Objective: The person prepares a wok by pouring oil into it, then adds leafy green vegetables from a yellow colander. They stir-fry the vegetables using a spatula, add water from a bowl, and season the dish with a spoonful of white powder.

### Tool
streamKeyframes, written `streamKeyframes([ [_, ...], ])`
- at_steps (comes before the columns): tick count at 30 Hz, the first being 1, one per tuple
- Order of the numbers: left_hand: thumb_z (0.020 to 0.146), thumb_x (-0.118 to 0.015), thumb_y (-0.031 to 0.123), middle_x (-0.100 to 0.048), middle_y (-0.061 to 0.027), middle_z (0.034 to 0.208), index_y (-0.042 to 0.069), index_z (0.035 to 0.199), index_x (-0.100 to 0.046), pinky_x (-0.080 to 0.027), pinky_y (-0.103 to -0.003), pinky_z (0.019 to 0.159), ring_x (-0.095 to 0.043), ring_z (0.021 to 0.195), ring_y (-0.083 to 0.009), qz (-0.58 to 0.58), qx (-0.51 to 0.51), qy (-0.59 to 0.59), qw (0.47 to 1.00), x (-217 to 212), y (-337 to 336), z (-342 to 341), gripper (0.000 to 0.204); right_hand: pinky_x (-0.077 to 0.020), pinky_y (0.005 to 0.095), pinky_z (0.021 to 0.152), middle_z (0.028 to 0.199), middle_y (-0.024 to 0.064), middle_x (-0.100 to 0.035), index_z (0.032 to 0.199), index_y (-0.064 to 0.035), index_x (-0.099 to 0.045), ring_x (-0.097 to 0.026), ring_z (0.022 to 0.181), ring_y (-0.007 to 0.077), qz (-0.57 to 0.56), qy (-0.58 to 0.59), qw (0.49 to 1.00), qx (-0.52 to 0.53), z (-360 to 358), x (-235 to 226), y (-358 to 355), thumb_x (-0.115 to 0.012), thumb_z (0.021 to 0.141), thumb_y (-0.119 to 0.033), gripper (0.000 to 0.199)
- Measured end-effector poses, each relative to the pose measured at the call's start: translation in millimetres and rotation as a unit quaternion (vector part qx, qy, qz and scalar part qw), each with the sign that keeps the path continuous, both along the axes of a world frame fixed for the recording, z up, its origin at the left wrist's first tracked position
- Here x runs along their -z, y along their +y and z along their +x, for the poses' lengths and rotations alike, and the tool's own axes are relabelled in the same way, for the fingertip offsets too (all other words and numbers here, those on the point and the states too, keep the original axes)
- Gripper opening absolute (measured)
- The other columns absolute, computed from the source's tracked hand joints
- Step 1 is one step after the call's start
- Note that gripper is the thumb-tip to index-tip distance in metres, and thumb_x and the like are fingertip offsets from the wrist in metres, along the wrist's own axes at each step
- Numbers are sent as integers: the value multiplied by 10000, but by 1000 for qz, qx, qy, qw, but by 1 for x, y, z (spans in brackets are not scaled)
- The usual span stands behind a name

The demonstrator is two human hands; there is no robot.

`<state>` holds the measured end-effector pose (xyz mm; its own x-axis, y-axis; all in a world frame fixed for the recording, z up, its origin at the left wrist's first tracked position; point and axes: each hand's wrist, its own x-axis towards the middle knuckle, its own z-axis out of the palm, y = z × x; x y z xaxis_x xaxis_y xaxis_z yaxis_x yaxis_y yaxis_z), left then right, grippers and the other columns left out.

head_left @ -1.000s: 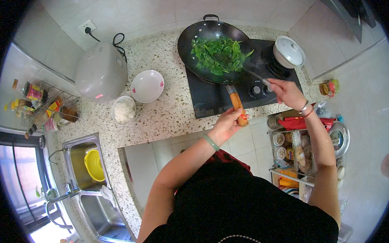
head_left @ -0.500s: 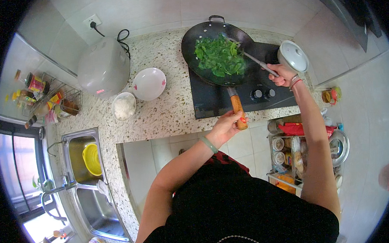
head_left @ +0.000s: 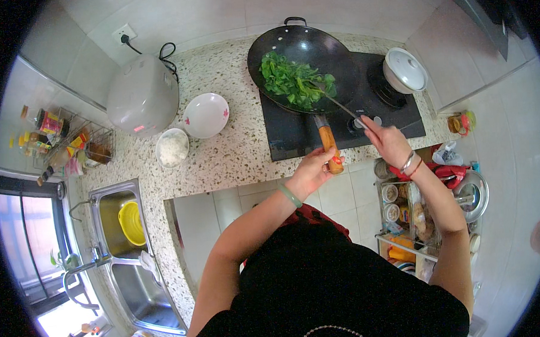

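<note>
A large black wok [head_left: 328, 57] rests on the black cooktop [head_left: 293, 144], with a heap of green leafy vegetables [head_left: 296, 82] in its left and near part. My left hand [head_left: 313, 171] is closed round the wok's wooden handle [head_left: 328, 140]. In my right hand [head_left: 387, 141] is the long grey handle of a spatula [head_left: 342, 107]; its blade is hidden among the leaves. Bare dark metal shows on the wok's far and right sides.
A white lidded pot [head_left: 405, 71] stands on the cooktop's right side. To the left are a white bowl [head_left: 206, 116], a bowl of white rice [head_left: 173, 148] and a rice cooker [head_left: 143, 96]. A double sink [head_left: 137, 295] holds a yellow basket [head_left: 131, 223]. A wire rack [head_left: 406, 247] stands at right.
My right hand has come nearer and slightly left with the spatula. The greens are gathered more toward the wok's left and near side. My left hand keeps hold of the handle.
</note>
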<state>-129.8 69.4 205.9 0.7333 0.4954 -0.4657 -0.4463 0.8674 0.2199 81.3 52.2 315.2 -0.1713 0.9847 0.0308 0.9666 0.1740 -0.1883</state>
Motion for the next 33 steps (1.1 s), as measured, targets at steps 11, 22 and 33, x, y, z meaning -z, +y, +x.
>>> streamKeyframes([
  [11, 907, -579, 183, -576, -89, 1069, 69, 1120, -490, -498, -405, 854, -592, 1018, -253, 14, 1, 12, 1000, 4, -2, 0, 258, -487, 445, 491, 632, 174, -607, 1257, -101, -463, -610, 563, 342, -69, -135, 988, -28, -39, -25, -8, -525, 891, -209, 387],
  [22, 900, -598, 204, -574, -57, 1008, 95, 1110, -497, -487, -400, 842, -602, 962, -215, 24, 21, 9, 999, 6, 2, 1, 258, -504, 469, 533, 667, 170, -624, 1238, -94, -464, -628, 620, 349, -30, -128, 991, 26, -49, 32, 40, -508, 888, -211, 371],
  [33, 910, -573, 185, -575, -88, 1076, 66, 1121, -497, -492, -429, 870, -580, 1042, -265, 25, 17, 13, 999, 7, 0, 3, 253, -504, 385, 673, 927, 237, -616, 1169, -42, -575, -613, 809, 387, 42, 129, 988, 70, -9, 19, 54, -569, 878, -207, 334],
])
